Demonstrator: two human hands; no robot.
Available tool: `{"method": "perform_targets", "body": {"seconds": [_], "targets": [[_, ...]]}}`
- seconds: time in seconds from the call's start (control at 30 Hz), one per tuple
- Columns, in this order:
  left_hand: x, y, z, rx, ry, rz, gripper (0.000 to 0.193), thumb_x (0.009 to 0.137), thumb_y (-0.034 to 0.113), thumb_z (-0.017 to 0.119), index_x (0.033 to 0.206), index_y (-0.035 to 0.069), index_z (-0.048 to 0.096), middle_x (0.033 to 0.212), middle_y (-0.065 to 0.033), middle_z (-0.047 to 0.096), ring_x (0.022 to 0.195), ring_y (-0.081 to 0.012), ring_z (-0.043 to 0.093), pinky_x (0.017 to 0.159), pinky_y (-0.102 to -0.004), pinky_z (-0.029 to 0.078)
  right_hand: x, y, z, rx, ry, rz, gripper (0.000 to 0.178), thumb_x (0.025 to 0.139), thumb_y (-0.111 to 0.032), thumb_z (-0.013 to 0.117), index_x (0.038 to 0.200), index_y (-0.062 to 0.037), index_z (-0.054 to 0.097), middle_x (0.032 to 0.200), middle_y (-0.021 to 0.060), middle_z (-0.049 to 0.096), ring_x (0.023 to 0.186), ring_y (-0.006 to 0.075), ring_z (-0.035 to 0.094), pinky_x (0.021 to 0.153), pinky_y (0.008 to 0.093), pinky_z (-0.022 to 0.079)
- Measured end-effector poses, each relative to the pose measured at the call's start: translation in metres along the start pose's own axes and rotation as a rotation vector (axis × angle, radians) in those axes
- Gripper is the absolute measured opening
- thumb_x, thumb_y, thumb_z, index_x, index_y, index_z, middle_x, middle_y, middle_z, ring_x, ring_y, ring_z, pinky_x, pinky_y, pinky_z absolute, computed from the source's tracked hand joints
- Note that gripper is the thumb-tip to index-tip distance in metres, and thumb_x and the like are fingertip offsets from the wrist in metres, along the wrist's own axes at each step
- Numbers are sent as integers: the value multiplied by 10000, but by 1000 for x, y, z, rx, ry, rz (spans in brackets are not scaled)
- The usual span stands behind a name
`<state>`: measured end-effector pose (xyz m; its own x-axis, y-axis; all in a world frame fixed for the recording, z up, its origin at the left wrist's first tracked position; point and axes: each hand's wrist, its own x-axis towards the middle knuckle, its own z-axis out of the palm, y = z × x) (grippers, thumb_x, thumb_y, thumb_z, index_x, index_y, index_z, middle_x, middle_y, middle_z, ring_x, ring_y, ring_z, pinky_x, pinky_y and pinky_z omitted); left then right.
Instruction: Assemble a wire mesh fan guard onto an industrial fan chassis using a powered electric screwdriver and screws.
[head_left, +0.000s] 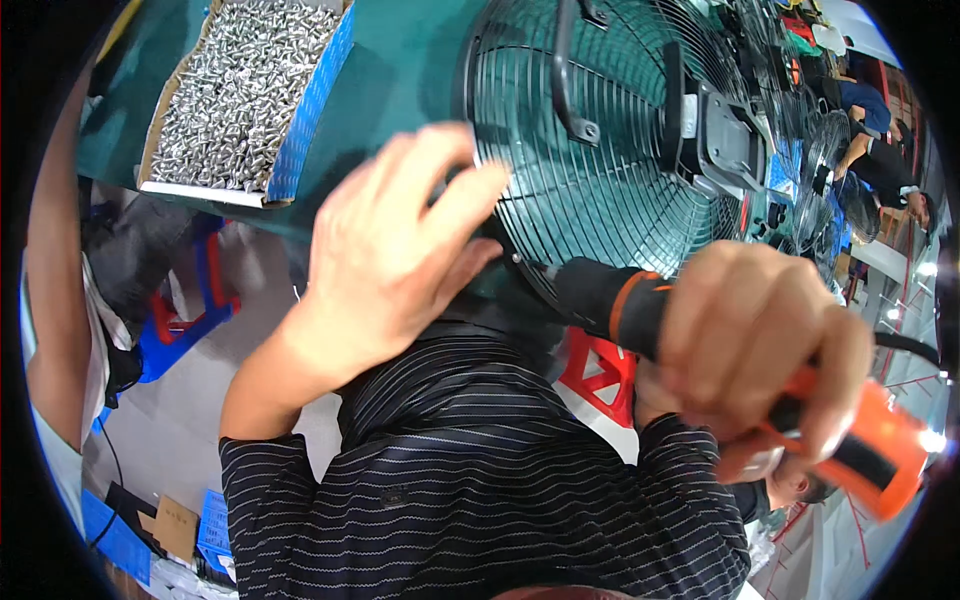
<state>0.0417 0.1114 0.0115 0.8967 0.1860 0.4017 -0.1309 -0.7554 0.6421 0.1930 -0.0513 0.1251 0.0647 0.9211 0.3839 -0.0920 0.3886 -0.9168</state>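
Note:
A round black wire fan guard (620, 150) lies on the green table, with a black bar handle (563, 75) and a black and grey box-like fitting (715, 140) on it. My right hand (760, 340) is wrapped round an orange and black power screwdriver (620, 305). Its tip points left at the near-left rim of the guard, where a small shiny screw head seems to sit. Beside that rim is my left hand (385, 240), slightly blurred, its fingers curved and apart. Nothing shows between them; whether the fingertips touch the rim I cannot tell.
An open blue and white cardboard box (310, 115) full of silver screws stands at the table's left. More fan guards (825, 150) line the far right, with a person (870, 120) beside them. Another person's arm (58, 250) shows at the left edge. A cable (905, 347) trails from the screwdriver.

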Motion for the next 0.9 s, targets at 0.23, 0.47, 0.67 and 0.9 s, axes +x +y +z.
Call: {"method": "perform_targets", "body": {"seconds": [0.23,0.47,0.67,0.9], "targets": [[60,20,-16,547,-162,219,928,484,21,826,1353,110,514,1502,-97,410,1420,-300,344,1141,-453,314,-80,-74,15,119,712,-462,337,710,-50,804,979,-32,601,717,-13,587,612,92,590,637,238,508],[88,12,-23,586,-206,518,675,416,88,842,1019,13,548,1297,-162,554,1311,-315,465,1173,-476,297,-200,-107,40,-543,1073,-426,312,898,-145,552,1193,-45,564,854,37,503,740,132,470,718,317,383],[32,59,7,406,-197,497,627,380,365,856,848,60,572,869,-104,542,928,-338,555,983,-538,421,-241,-57,48,-848,1471,-420,429,889,35,575,1296,35,438,869,112,556,757,195,558,746,375,482],[-20,119,100,384,1,521,708,632,439,799,1238,131,601,1139,-107,537,1039,-281,505,883,-486,408,-247,-27,32,-863,1609,-320,443,889,78,599,1295,97,423,949,146,585,804,207,608,774,357,531]]}}
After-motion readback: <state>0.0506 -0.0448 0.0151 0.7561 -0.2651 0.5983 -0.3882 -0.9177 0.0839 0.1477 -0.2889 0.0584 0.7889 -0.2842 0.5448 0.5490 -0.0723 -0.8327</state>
